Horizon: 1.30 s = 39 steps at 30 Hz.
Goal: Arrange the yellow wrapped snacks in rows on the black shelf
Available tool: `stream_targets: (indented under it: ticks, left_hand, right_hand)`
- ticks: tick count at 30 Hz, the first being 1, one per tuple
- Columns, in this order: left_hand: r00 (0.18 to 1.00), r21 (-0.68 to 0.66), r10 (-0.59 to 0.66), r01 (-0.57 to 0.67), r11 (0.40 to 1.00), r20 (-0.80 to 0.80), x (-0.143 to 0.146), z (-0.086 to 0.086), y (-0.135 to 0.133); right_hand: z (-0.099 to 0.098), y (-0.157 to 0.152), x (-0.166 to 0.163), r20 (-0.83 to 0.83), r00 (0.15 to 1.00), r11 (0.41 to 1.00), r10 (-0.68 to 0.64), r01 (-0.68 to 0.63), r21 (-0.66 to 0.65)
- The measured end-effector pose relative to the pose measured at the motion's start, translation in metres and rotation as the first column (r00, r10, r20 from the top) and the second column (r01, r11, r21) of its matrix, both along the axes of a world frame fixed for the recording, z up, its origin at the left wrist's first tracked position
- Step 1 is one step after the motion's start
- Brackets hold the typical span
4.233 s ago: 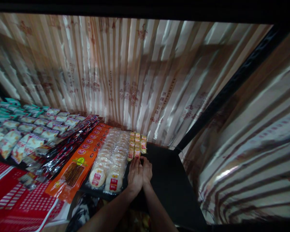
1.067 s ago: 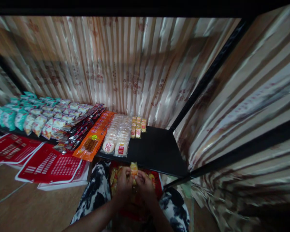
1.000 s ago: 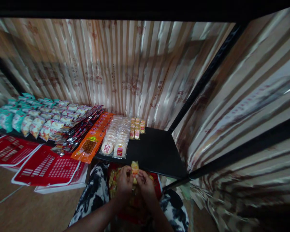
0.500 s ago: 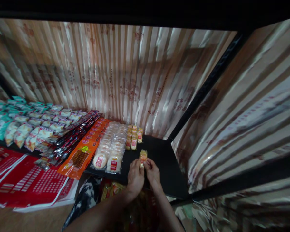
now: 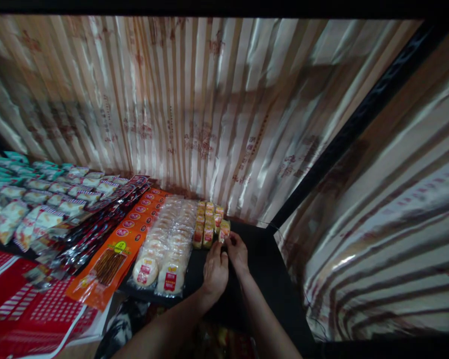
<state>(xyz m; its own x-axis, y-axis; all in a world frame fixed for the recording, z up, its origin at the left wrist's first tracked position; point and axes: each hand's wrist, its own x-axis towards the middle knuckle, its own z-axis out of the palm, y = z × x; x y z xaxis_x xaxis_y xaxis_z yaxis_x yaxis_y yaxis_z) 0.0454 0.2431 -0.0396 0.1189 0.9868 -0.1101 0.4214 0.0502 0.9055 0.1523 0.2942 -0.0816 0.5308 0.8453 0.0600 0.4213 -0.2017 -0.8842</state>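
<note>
Toward the black shelf (image 5: 271,284)'s back edge, head view: yellow packet (image 5: 224,229) just right of the packet rows (image 5: 208,235), long axis front-to-back, near end facing the front edge. Right hand (image 5: 237,253) nearly closed, pinching it; left hand (image 5: 216,269) fingers together at its near-left corner, grip unclear. Probably light, slick, crushable; best held by long sides.

Blk/wht patt. trouser leg (image 5: 120,325) — forearms (image 5: 177,321) & hands (image 5: 216,270) bare.
</note>
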Motion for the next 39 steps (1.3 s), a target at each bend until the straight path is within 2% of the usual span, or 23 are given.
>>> stream_targets:
  ticks: [6, 12, 20, 26, 31, 39]
  left_hand:
    - [0.996, 0.018, 0.023, -0.025, 1.000, 0.089, 0.005, -0.015, 0.011]
    - [0.996, 0.004, 0.015, -0.016, 1.000, 0.088, 0.003, -0.019, 0.017]
    - [0.988, 0.032, 0.015, -0.020, 0.999, 0.152, 0.005, -0.025, 0.022]
    - [0.979, -0.070, 0.021, -0.007, 0.998, 0.205, 0.008, -0.023, 0.025]
    - [0.980, -0.114, 0.005, 0.018, 0.993, 0.200, 0.010, -0.023, 0.031]
    - [0.967, -0.087, 0.068, -0.048, 0.995, 0.245, 0.017, -0.046, 0.038]
  right_hand:
    - [-0.005, 0.016, -0.001, 0.068, 0.997, 0.999, 0.042, -0.040, -0.030]
    - [-0.014, 0.020, -0.007, 0.142, 0.989, 0.998, 0.044, -0.039, -0.040]
    - [-0.022, 0.019, -0.008, 0.175, 0.984, 0.998, 0.042, -0.049, 0.040]
    - [-0.022, 0.013, -0.009, 0.166, 0.979, 0.993, 0.117, -0.116, -0.014]
    - [-0.018, 0.013, -0.011, 0.203, 0.976, 0.997, 0.073, -0.068, -0.033]
    - [-0.026, 0.018, -0.013, 0.243, 0.964, 0.995, 0.105, -0.101, -0.027]
